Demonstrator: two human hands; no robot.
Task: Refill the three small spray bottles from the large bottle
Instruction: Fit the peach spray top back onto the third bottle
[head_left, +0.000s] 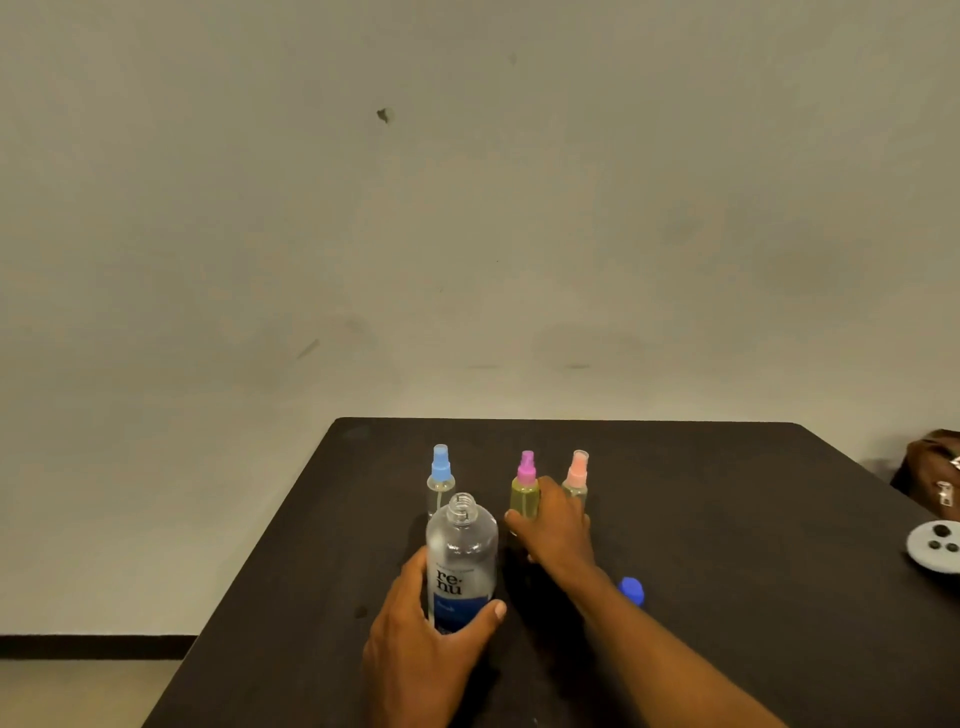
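Across the back, a pale, scuffed wall (467, 208). Below it, a dark matte rectangular table (727, 519) carrying everything else. Left hand (421, 639) wrapped round the lower, blue-labelled part of a large clear plastic bottle (461, 556), thumb pressed on the bottle's right side, fingers curled out of sight behind the left. Large bottle upright on the table, near the front and left of centre, neck uncapped. Right hand (556, 535) just beyond it, thumb and fingers curled round the body of a small yellow-green spray bottle with a magenta pump top (524, 493), standing upright in the middle of a row of three. At the table's far right edge, a brown leather bag (932, 473) and, nearer, a round white holder with dark bits on it (932, 551). Left in the row, directly behind the large bottle, a small clear spray bottle with a light blue top (440, 475); right, just beside the right hand, a small clear spray bottle with a pale pink top (576, 478). Beside the right forearm, a small blue screw cap (631, 590) on the table.
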